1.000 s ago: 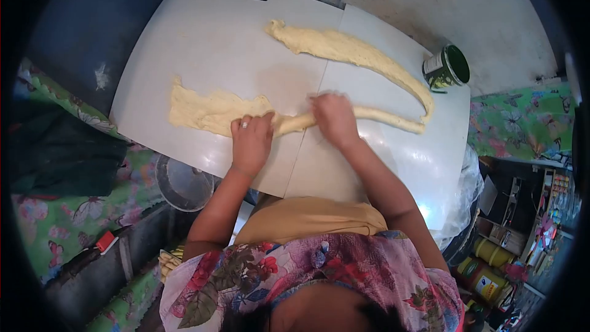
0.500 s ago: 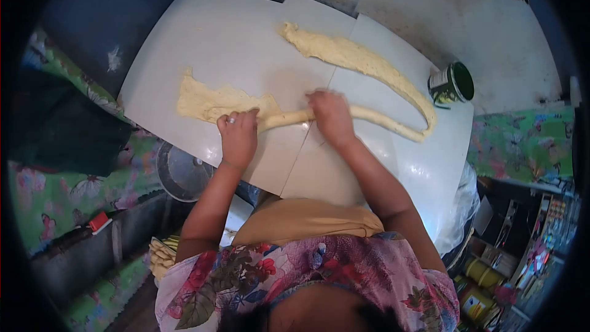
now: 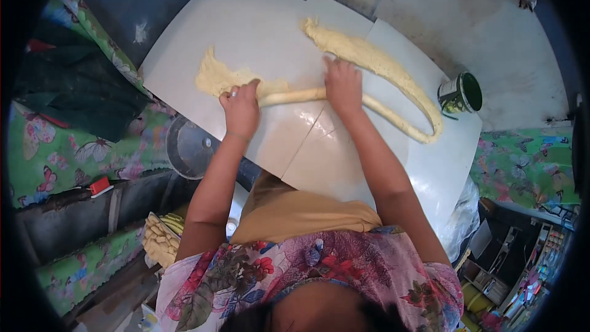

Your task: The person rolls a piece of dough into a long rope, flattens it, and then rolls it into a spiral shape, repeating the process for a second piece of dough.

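Observation:
One long strip of yellow dough (image 3: 294,96) curves across the white table in a U shape. Its near side is rolled into a smooth rope, while the left end lies as a flat ragged sheet (image 3: 216,77). My left hand (image 3: 241,109), with a ring on one finger, is closed on the dough where the sheet meets the rope. Further right, my right hand (image 3: 344,86) lies over the rope with its fingers curled, hiding that stretch. The far arm of the dough (image 3: 381,61) is wider and flatter.
A green and white bucket (image 3: 460,93) lies on its side at the table's right edge. The table (image 3: 246,18) has a seam and a dark notch at the back. A dark round basin (image 3: 187,147) sits below the left edge. Clear plastic (image 3: 462,218) hangs at the right.
The flat sheet at the left has become narrower as its near edge is rolled in. Both hands have moved slightly away from my body. The camera view has shifted a little.

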Available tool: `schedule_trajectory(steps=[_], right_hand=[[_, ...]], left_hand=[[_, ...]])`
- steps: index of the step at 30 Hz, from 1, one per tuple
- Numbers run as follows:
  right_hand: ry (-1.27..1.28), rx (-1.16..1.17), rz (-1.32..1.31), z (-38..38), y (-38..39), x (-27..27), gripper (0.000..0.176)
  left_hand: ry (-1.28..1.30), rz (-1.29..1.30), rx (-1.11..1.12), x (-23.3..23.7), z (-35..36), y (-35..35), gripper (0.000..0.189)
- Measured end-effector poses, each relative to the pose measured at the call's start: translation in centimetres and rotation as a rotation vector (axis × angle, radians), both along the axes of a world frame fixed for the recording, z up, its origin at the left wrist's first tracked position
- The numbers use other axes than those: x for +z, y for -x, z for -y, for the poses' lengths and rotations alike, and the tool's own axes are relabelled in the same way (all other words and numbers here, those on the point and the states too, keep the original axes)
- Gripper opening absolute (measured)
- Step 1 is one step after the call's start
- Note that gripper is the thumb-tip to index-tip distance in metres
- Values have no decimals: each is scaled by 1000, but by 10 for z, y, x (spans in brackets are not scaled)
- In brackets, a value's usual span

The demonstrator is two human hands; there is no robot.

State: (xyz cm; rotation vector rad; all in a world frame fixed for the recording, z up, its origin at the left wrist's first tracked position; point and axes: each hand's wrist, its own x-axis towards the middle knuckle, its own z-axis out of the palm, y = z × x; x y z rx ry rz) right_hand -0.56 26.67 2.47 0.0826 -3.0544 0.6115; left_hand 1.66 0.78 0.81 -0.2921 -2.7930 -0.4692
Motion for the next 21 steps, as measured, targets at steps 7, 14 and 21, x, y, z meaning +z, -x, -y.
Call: schedule_trajectory(steps=[7,14,21], right_hand=[[-5,166,-198,29,-97,-19,50],[-32,-93,-130,27,-23,-22,39],[95,-50,64,72,-39,-21,41]], left_hand=[[86,-82,-264,1,34,-26,42],[58,-128,-212,11,35,9,26],[63,-74,-370,-11,56,29,26]])
